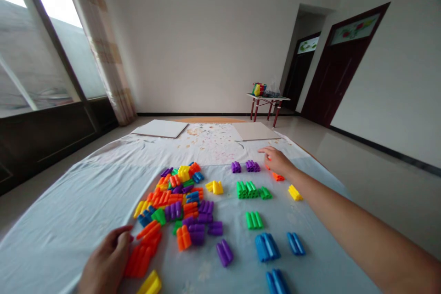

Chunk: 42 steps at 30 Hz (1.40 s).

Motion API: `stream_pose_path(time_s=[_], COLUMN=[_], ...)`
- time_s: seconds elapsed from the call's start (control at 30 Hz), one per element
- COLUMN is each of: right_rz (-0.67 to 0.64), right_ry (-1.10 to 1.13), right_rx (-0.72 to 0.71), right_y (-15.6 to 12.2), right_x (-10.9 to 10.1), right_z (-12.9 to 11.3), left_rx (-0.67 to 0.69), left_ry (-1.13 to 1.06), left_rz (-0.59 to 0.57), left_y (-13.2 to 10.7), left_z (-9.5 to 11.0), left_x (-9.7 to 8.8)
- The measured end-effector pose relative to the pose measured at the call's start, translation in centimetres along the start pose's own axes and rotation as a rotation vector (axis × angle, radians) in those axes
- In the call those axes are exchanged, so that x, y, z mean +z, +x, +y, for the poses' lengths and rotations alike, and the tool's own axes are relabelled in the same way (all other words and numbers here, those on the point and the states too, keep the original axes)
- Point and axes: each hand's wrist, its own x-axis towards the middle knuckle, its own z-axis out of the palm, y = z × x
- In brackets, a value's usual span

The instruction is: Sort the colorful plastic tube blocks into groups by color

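Observation:
My left hand (106, 257) rests at the lower left with fingers loosely bent, thumb and index tip slightly apart. Nothing shows between them. Close beside it lie joined orange tube blocks (139, 259) and a yellow block (150, 283). My right hand (275, 161) reaches to the far right of the cloth, index finger stretched out and the other fingers curled. Bits of orange show among those fingers, mostly hidden. An orange block (278, 177) lies just under that hand. Two purple blocks, one a larger cluster (252, 166), sit to its left.
A mixed pile of coloured blocks (172, 197) covers the middle left. Green blocks (247, 189), blue blocks (267, 247) and a yellow block (295, 193) lie apart on the right. Two flat boards (161, 128) lie at the far edge. A small table (267, 97) stands beyond.

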Motion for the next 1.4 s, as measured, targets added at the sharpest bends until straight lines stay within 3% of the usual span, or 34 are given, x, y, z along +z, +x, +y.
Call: stream_pose_path(time_s=[0.07,0.23,0.33,0.43,0.63,0.83,1.07,1.27,1.4], right_rz=[0.002,-0.165,-0.240,-0.282,-0.431,-0.504,-0.360,-0.337,-0.440], right_ry=[0.126,0.334,0.363,0.307,0.113,0.076,0.085,0.094,0.140], right_rx=[-0.150,-0.434,-0.507,-0.467,-0.315,-0.378,-0.207,-0.251,-0.300], right_y=[-2.0,-8.2,-10.5,-11.3,-12.1,-14.5,-16.2,-17.2,-17.7], right_x=[0.0,1.5,3.2,5.4,8.2,6.4,5.3,4.8,5.0], right_z=[-3.9,-14.0,-18.4,-20.9,-21.3,-19.9,-20.2,-20.0,-19.4], left_rx=[-0.048,-0.031,0.006,0.029,0.060,0.104,0.223,0.287,0.292], left_ry=[0.011,-0.014,-0.041,-0.053,-0.057,-0.023,0.064,0.174,0.160], left_rz=[-0.042,-0.050,-0.038,-0.028,-0.023,-0.044,-0.073,-0.123,-0.148], left_y=[-0.4,-1.1,-1.3,-1.6,-2.1,-2.4,-3.6,-4.4,-4.0], left_z=[1.0,1.9,1.8,2.0,2.3,2.3,3.4,4.1,3.6], left_x=[-0.4,-0.5,-0.4,-0.5,-0.7,-0.5,-0.8,-0.5,-0.1])
